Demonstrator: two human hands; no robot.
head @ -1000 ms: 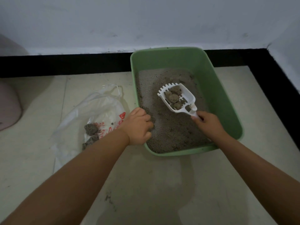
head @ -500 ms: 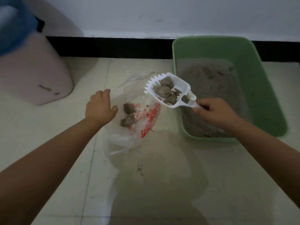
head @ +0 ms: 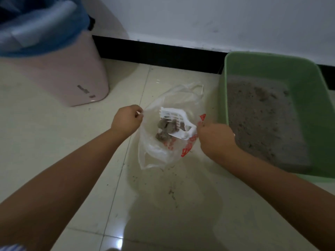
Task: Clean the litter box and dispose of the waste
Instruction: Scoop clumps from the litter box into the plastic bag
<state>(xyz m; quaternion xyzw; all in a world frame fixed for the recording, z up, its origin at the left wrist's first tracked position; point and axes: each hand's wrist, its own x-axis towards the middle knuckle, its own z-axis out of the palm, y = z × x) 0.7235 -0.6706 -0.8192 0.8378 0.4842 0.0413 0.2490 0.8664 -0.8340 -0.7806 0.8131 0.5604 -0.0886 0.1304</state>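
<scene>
A clear plastic bag with red print lies on the floor tiles, left of the green litter box filled with grey litter. My left hand pinches the bag's left rim and holds it apart. My right hand grips the handle of a white slotted scoop, which is tipped over inside the bag's mouth. Grey waste clumps sit below the scoop inside the bag.
A pink bin with a blue liner stands at the back left against the wall. A black baseboard runs along the wall. Litter grains are scattered on the tiles in front of the bag.
My right hand carried the loaded scoop from the litter box over to the bag and tipped it. My left hand left the box rim and took hold of the bag's edge.
</scene>
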